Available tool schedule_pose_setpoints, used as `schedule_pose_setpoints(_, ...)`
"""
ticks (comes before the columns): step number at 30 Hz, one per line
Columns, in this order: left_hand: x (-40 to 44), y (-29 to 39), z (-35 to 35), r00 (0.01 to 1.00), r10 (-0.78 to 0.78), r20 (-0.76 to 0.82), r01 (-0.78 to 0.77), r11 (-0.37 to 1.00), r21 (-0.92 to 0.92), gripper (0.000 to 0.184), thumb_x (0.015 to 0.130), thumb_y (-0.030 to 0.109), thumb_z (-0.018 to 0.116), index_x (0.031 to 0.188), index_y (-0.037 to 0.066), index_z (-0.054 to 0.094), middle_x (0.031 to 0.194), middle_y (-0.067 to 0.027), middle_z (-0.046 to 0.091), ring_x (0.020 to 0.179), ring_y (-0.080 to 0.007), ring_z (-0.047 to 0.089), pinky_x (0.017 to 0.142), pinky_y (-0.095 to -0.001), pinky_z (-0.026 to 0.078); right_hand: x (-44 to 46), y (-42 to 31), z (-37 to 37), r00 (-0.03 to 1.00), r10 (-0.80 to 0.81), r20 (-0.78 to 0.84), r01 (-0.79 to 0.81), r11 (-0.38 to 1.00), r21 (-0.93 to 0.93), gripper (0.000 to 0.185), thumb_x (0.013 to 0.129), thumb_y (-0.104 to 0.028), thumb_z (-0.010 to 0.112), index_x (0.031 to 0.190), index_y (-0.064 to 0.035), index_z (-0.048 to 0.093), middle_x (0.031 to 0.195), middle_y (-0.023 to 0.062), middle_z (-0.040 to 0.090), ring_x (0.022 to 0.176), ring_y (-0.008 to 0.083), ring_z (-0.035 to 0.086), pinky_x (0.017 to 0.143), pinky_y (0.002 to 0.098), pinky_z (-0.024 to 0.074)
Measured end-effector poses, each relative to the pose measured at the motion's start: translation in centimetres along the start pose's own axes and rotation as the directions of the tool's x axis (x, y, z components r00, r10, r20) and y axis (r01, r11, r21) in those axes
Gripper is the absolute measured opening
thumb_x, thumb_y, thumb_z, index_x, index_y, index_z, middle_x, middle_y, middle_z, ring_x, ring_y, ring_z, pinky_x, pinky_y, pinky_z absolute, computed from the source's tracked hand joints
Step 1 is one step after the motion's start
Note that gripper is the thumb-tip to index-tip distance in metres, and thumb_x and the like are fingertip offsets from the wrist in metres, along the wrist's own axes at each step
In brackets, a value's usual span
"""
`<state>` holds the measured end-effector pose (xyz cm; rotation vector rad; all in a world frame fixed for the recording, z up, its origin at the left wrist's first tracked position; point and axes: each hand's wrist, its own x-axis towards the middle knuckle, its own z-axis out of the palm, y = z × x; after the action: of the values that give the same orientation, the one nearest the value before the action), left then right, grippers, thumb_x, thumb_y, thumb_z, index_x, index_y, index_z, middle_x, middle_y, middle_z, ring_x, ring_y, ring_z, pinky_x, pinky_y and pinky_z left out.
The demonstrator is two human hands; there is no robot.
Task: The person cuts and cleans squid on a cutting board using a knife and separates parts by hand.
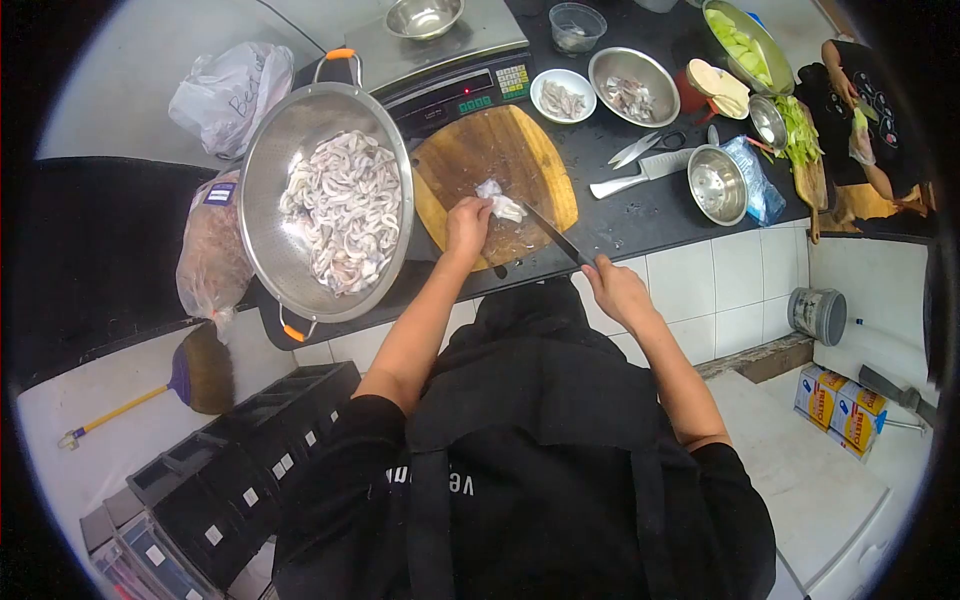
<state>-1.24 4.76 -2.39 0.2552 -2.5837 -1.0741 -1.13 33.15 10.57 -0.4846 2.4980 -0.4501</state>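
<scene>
A whitish piece of squid [508,208] lies on the wooden cutting board [535,150]. My left hand [468,228] is closed at the left end of the squid, its fingertips pinching the edge. My right hand [618,292] grips the handle of a knife [556,236], which is mostly hidden in the palm. The blade points up and left across the board's right side, its tip by the squid. Left of the board stands a large metal colander [262,190] with orange handle grips, holding a heap of pale squid pieces [345,210].
Behind the board is a digital scale [480,92]. To the right are a white bowl [563,96], a metal bowl [635,72], scissors [634,150], a white-handled knife [640,174] and a small metal bowl [717,185]. A co-worker [870,100] stands at far right.
</scene>
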Motion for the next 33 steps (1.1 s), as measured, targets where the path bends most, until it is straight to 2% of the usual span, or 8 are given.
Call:
schedule_pose_setpoints(5, 0.0, 0.2, 0.1, 0.999, 0.034, -0.029, -0.032, 0.998, 0.058, 0.013, 0.08, 0.011, 0.069, 0.087, 0.0, 0.069, 0.083, -0.0155, 0.065, 0.075, -0.0295, 0.065, 0.07, -0.0367, 0.052, 2.7, -0.8, 2.3, 0.991, -0.094, -0.091, 0.103, 0.99, 0.097, 0.033, 0.098, -0.032, 0.044, 0.1, 0.0009, 0.049, 0.075, 0.0291, 0.063, 0.074, 0.0479, 0.062, 0.068, 0.0559, 0.048)
schedule_pose_setpoints(7, -0.1, 0.6, -0.2, 0.996, -0.092, 0.008, 0.092, 0.996, 0.021, 0.014, 0.08, 0.011, 0.07, 0.089, 0.0, 0.068, 0.084, -0.0146, 0.065, 0.074, -0.0258, 0.066, 0.068, -0.0357, 0.052, 4.1, -1.3, 3.5, 0.988, -0.107, -0.111, 0.12, 0.987, 0.109, 0.033, 0.098, -0.031, 0.043, 0.101, 0.0011, 0.048, 0.075, 0.0293, 0.063, 0.073, 0.0483, 0.061, 0.068, 0.0564, 0.0478)
schedule_pose_setpoints(13, -0.1, 1.6, -0.8, 0.991, -0.132, -0.02, 0.13, 0.987, -0.093, 0.016, 0.078, 0.008, 0.073, 0.09, 0.0, 0.064, 0.093, -0.0128, 0.063, 0.071, -0.0217, 0.064, 0.064, -0.0316, 0.052, 6.5, -2.1, 5.5, 0.98, -0.151, -0.131, 0.168, 0.976, 0.135, 0.032, 0.098, -0.03, 0.043, 0.103, 0.0024, 0.047, 0.075, 0.0305, 0.062, 0.073, 0.0489, 0.061, 0.068, 0.0573, 0.0477)
schedule_pose_setpoints(17, 0.0, 1.7, 0.1, 0.99, -0.115, -0.077, 0.099, 0.978, -0.186, 0.015, 0.077, 0.006, 0.072, 0.088, 0.0, 0.064, 0.094, -0.0134, 0.062, 0.071, -0.0224, 0.063, 0.064, -0.0324, 0.052, 7.2, -2.6, 5.7, 0.979, -0.174, -0.108, 0.186, 0.976, 0.115, 0.033, 0.098, -0.029, 0.042, 0.102, 0.003, 0.047, 0.075, 0.0314, 0.062, 0.074, 0.0488, 0.062, 0.069, 0.0569, 0.048)
schedule_pose_setpoints(19, 0.2, 0.9, 0.4, 0.995, -0.07, -0.067, 0.066, 0.996, -0.053, 0.014, 0.076, 0.004, 0.071, 0.087, 0.0, 0.064, 0.093, -0.0138, 0.062, 0.074, -0.0252, 0.063, 0.066, -0.0342, 0.052, 7.2, -2.8, 5.5, 0.983, -0.162, -0.089, 0.171, 0.978, 0.115, 0.033, 0.098, -0.029, 0.042, 0.102, 0.0028, 0.047, 0.077, 0.0313, 0.062, 0.076, 0.0489, 0.062, 0.069, 0.0568, 0.0481)
schedule_pose_setpoints(25, 1.0, 0.5, 0.5, 0.984, 0.069, -0.166, -0.064, 0.997, 0.036, 0.01, 0.076, 0.005, 0.071, 0.083, 0.0, 0.065, 0.089, -0.0154, 0.062, 0.077, -0.0312, 0.062, 0.069, -0.0373, 0.05, 6.8, -2.5, 5.0, 0.991, -0.123, -0.059, 0.13, 0.983, 0.127, 0.032, 0.099, -0.029, 0.041, 0.102, 0.0018, 0.047, 0.082, 0.0308, 0.063, 0.08, 0.0489, 0.061, 0.072, 0.0568, 0.0473)
schedule_pose_setpoints(31, 1.5, 1.6, 0.7, 0.993, -0.077, -0.093, 0.081, 0.996, 0.038, 0.008, 0.078, 0.006, 0.07, 0.082, 0.0, 0.065, 0.082, -0.0158, 0.059, 0.076, -0.0326, 0.061, 0.069, -0.0389, 0.049, 6.8, -2.5, 4.6, 0.995, -0.091, -0.043, 0.096, 0.986, 0.135, 0.031, 0.099, -0.029, 0.041, 0.101, 0.0014, 0.047, 0.082, 0.0303, 0.063, 0.081, 0.0487, 0.061, 0.073, 0.0573, 0.0464)
schedule_pose_setpoints(33, 1.5, 1.6, 0.7, 0.994, -0.023, -0.104, 0.029, 0.998, 0.057, 0.009, 0.078, 0.006, 0.07, 0.082, 0.0, 0.065, 0.081, -0.0158, 0.059, 0.076, -0.0324, 0.061, 0.069, -0.039, 0.049, 6.7, -2.6, 4.5, 0.995, -0.083, -0.052, 0.089, 0.986, 0.141, 0.031, 0.099, -0.029, 0.041, 0.101, 0.0014, 0.047, 0.081, 0.03, 0.063, 0.08, 0.0487, 0.061, 0.073, 0.0574, 0.0463)
